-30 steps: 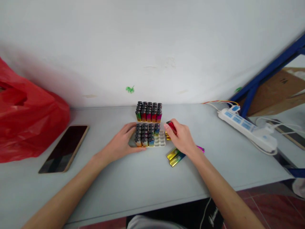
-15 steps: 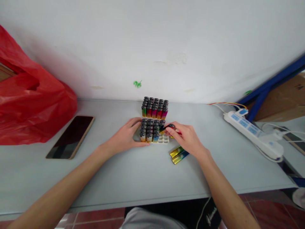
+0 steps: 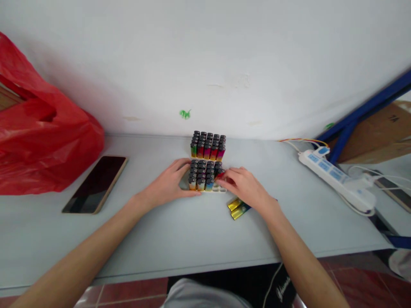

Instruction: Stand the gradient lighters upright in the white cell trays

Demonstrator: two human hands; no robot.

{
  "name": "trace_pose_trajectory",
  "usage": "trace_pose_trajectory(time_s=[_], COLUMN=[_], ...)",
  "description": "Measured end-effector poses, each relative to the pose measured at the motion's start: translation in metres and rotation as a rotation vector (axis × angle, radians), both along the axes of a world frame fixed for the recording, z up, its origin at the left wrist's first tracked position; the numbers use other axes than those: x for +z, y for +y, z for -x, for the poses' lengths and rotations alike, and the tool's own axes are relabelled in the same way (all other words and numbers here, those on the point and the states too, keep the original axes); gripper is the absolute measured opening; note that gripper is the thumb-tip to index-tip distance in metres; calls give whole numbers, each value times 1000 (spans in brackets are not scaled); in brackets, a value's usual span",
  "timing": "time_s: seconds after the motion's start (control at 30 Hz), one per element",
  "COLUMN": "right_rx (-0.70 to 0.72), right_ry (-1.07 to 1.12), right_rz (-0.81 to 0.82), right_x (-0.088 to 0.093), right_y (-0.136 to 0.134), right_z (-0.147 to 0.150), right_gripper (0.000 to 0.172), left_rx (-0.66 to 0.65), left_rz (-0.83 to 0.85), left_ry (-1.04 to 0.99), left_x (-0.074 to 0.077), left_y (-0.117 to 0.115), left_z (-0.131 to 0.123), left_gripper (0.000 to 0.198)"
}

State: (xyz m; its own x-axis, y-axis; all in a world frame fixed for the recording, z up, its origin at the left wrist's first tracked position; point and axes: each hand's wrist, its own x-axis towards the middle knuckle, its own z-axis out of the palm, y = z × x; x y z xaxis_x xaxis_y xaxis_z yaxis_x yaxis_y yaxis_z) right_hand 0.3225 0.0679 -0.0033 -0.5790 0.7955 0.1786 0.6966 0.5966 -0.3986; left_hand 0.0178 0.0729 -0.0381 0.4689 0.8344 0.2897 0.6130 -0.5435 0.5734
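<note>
A white tray [image 3: 222, 190] with rows of holes stands on the table, partly filled with upright lighters [image 3: 201, 174] that have black tops. My left hand [image 3: 171, 182] braces the tray's left side, its thumb along the front corner and its fingers at the back corner. Between the thumb and fingers of my right hand [image 3: 242, 184] is a red lighter [image 3: 220, 173], upright over the right part of the tray; whether its base sits in a hole is hidden. Gold-ended lighters [image 3: 238, 209] lie flat on the table, partly under my right hand.
Behind the tray stands another block of upright lighters [image 3: 208, 147]. A phone [image 3: 96, 184] and a red plastic bag [image 3: 48, 137] are on the left. A white power strip [image 3: 335, 177] with cables lies on the right, near a blue metal frame [image 3: 353, 128] and cardboard box [image 3: 379, 132].
My right hand has moved left to the tray, and the lighter in it has turned from slanted to upright. My left hand has stayed in place.
</note>
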Motion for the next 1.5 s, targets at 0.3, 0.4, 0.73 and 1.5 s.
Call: trace_pose_trajectory(time_s=[0.3, 0.4, 0.73, 1.5], right_rx=[-188, -183, -157, -213], right_ry=[171, 170, 148, 674], right_rz=[223, 274, 210, 419], right_x=[16, 8, -3, 5], right_y=[14, 16, 17, -16], right_z=[-87, -96, -78, 2], right_gripper=[23, 27, 15, 48], left_rx=[28, 31, 17, -5], left_rz=[28, 30, 0, -14], left_ry=[11, 12, 36, 40], left_x=[1, 2, 2, 4], left_y=[0, 0, 1, 1], left_z=[-1, -1, 0, -2], left_gripper=[90, 90, 86, 83])
